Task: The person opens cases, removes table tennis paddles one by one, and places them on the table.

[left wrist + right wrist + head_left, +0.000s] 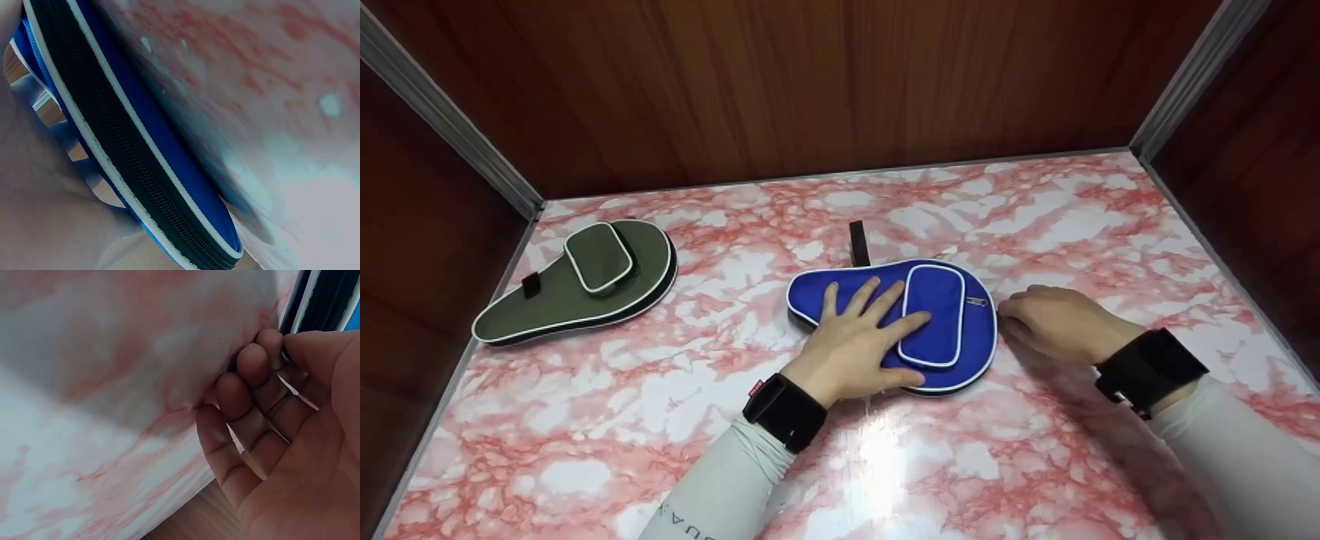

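A blue paddle-shaped case (pixel 979 341) with white piping lies on the table, its small front pocket (pixel 932 315) facing up. My left hand (pixel 851 349) rests on it with fingers spread, the thumb and index finger reaching the pocket. In the left wrist view, a black zipper (pixel 135 154) runs along the case's side between white edges. At the rounded right end, my right hand (pixel 1054 322) pinches a small zipper pull (pixel 285 355) between thumb and index finger. Most of the pull is hidden by the fingertips.
An olive green paddle-shaped case (pixel 540 304) with its own pocket lies at the left. A black strap (pixel 859 244) sticks out behind the blue case. Dark wooden panels (pixel 840 90) border the red and white marbled table (pixel 660 442) at the back and sides.
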### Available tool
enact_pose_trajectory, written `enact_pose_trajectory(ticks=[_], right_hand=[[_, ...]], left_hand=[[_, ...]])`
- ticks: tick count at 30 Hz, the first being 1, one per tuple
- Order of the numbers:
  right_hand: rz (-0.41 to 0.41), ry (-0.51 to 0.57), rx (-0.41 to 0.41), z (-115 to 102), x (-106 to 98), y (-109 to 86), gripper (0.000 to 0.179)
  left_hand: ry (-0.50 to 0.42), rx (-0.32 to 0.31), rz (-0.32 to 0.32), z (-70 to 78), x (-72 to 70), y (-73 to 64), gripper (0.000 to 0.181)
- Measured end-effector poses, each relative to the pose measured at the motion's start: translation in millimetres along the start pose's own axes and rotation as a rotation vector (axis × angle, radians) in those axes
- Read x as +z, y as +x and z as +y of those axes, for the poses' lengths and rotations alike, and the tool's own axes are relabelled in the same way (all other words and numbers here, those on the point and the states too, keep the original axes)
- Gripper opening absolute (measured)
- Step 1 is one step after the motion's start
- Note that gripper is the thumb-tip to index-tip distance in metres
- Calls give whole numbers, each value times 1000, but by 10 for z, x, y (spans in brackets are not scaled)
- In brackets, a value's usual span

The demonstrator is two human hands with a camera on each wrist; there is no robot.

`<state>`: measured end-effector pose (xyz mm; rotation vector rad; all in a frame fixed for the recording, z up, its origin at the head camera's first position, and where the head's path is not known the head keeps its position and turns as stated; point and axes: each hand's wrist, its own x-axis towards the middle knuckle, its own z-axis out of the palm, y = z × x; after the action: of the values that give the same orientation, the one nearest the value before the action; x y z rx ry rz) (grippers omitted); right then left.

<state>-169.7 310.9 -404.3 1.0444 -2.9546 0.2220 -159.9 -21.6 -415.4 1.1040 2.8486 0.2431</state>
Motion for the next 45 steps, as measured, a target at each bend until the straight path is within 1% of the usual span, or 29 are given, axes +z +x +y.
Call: enact_pose_trajectory(ticks=[3,8,18,25,27,30,32,34,36,38,39,41,45], right_hand=[[7,-1,-5,-17,5,-20,22],[20,-5,-15,-33,25,-53,18],[2,2,-18,-59,23,-99,14],[2,2,-20,-67,22,-111,13],[7,-4,-14,-69,25,-103,11],[8,-20,4,-66,32,-83,8],[9,-32,21,-55,43,-56,8],[11,-45,48,-37,49,-23,11],[17,-62,75,-13,51,25,12],[29,-79,103,22,54,96,14],[35,-87,117,45,57,138,14],[42,-98,146,89,58,225,14],[36,-100,192,186,71,354,15]], left_hand=[[-6,-3,-2,2,-3,-4,87],[-12,-3,-3,7,-4,-7,87],[-6,-14,6,20,18,6,88],[20,-45,37,86,45,12,88],[12,-47,37,100,33,12,88],[-49,-34,1,72,-33,12,90],[-88,-20,-18,3,-97,14,93],[-110,-3,-24,-85,-153,21,95],[-111,14,-5,-170,-170,32,90],[-94,19,17,-226,-151,47,83],[-87,15,26,-239,-129,56,79],[-75,-12,30,-240,-84,79,75],[-51,-87,2,-180,-44,134,74]])
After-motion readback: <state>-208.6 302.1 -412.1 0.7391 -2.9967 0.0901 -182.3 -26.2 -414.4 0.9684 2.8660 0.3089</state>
